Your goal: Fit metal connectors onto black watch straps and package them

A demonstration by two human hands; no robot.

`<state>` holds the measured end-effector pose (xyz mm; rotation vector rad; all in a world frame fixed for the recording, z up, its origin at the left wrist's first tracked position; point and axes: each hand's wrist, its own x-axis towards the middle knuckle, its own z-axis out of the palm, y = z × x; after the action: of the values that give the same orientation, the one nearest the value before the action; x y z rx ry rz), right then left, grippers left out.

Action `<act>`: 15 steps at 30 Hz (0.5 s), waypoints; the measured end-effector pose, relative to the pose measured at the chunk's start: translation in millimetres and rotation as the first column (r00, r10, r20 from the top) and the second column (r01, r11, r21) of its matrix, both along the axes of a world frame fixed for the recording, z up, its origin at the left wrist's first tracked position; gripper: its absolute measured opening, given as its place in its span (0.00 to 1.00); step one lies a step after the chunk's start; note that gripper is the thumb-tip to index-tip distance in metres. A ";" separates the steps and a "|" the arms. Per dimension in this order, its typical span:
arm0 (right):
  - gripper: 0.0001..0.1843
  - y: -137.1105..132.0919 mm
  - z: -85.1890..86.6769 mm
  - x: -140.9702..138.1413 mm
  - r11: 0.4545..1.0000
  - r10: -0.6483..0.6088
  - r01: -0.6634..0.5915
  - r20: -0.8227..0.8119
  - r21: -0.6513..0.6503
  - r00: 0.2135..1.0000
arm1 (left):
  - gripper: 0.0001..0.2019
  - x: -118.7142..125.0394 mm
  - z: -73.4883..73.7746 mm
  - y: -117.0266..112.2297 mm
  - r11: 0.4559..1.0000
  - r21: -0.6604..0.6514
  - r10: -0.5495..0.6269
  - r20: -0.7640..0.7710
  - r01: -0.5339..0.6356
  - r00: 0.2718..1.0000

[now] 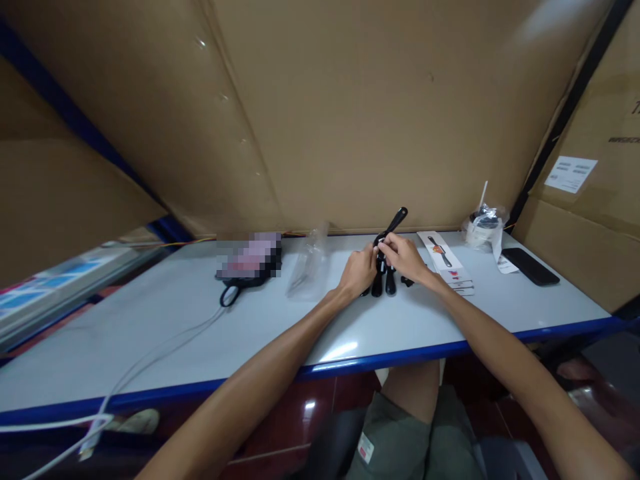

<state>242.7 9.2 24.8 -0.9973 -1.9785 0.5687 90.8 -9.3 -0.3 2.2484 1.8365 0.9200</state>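
Note:
My left hand (360, 270) and my right hand (404, 256) come together over the table, fingers closed at the near end of a black-handled kitchen tool (397, 219). Its long handle, with a hole at the tip, points up and to the right. Fingers cover its working end, so the exact kind does not show. Just below lie several more black handles (391, 284), side by side on the table. A small black piece (407, 281) rests under my right wrist. To the right is a flat white box (440, 252) printed with a black-handled tool.
The white table (170, 300) has a blue front edge. A clear plastic bag (310, 263) and a black-cased object (270, 263) with a cable lie leftward. Rightward are a bagged cup (483, 230) and a black phone (531, 267). Cardboard (350, 120) walls the back.

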 end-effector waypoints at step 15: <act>0.05 -1.1 -0.2 2.3 0.962 -0.231 0.171 0.304 0.211 0.924 | 0.16 6.5 7.4 -10.7 0.994 -0.103 0.015 -0.122 -0.028 0.992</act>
<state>245.0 8.0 24.6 -1.2229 -2.1329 0.1077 97.3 -20.0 7.1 2.2711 1.9138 0.6862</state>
